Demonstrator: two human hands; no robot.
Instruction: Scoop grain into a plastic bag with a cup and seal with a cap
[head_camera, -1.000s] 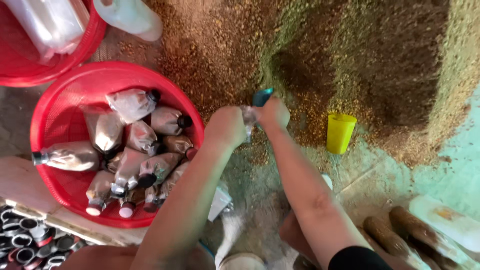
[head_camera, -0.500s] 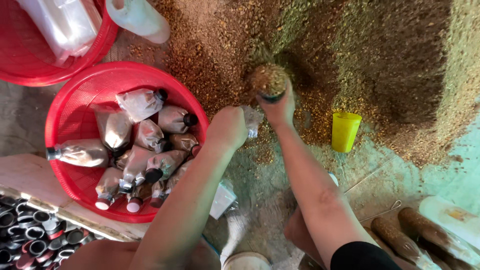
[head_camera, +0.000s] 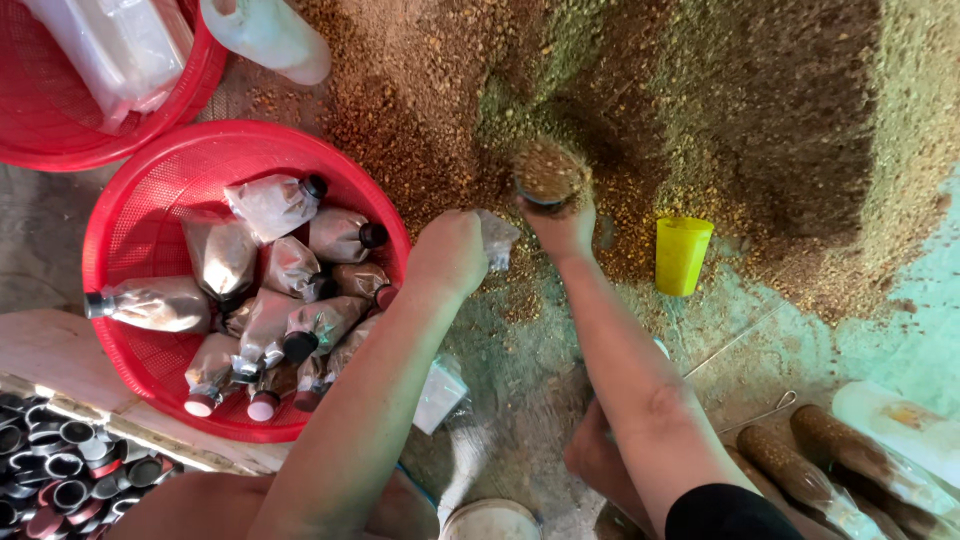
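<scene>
Since the earlier frames, the right hand (head_camera: 563, 225) has raised its scoop (head_camera: 546, 175), now heaped with grain, at the pile (head_camera: 720, 110) edge. At 9 o'clock sits the red basket (head_camera: 140, 190) of bags. Left hand (head_camera: 450, 250) is clamped on a clear bag (head_camera: 497, 238); right is clamped on the scoop.

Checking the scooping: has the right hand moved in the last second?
Yes. The right hand with its heaped scoop rose up-frame into the grain pile, relative to the yellow cup.
</scene>
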